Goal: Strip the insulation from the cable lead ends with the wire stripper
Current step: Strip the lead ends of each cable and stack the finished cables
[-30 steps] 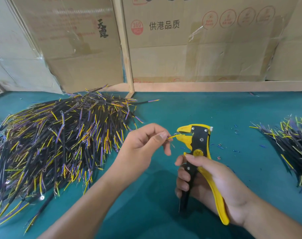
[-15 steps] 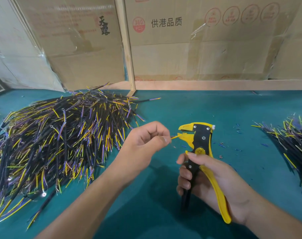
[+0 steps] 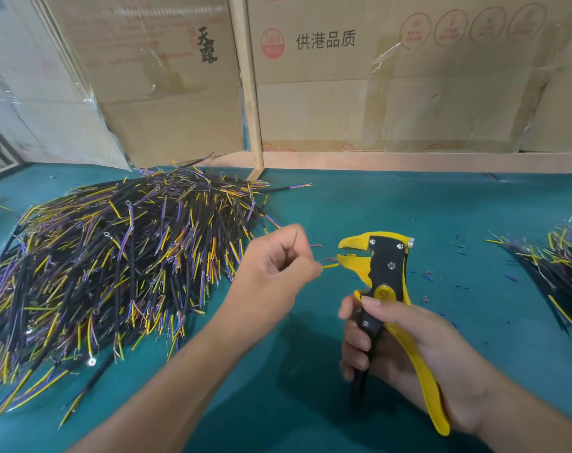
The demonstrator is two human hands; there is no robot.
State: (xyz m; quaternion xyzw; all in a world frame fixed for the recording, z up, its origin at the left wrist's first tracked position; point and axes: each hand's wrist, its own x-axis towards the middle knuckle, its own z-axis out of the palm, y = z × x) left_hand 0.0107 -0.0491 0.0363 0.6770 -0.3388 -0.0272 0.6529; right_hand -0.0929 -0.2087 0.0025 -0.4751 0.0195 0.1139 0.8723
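Two hands logged at centre frame, above a teal bench [image 3: 392, 204].

Item 1: left hand [image 3: 274, 273], centre of frame, fingers [image 3: 289, 235] curled into a loose fist. I read thumb and forefinger pinching a yellow lead end [image 3: 329, 266] that pokes out to the right of the fingertips. A thin purple lead end [image 3: 317, 245] shows just above it. The cable body is hidden inside the fist.

Item 2: right hand [image 3: 405, 348], lower right of centre, fingers wrapped round the handles of the wire stripper [image 3: 384, 282]. Thumb lies across the black handle just below the round yellow pivot. Tool is yellow and black, held upright, head pointing left. Its jaws stand parted; the yellow lead tip sits at the mouth of the lower jaw, touching or nearly so, I cannot tell which.

Item 3: large cable heap [image 3: 114, 263], left half of frame, black sheaths with yellow and purple lead ends, some with ring terminals.

Item 4: smaller cable pile [image 3: 552, 266], right edge of frame, well apart from the hands.

Item 5: scattered insulation scraps [image 3: 431, 276], blue and purple, on the bench right of the stripper head.

Item 6: cardboard cartons [image 3: 408, 76], upper frame, behind a wooden rail [image 3: 408, 161], with printed characters and clear tape.
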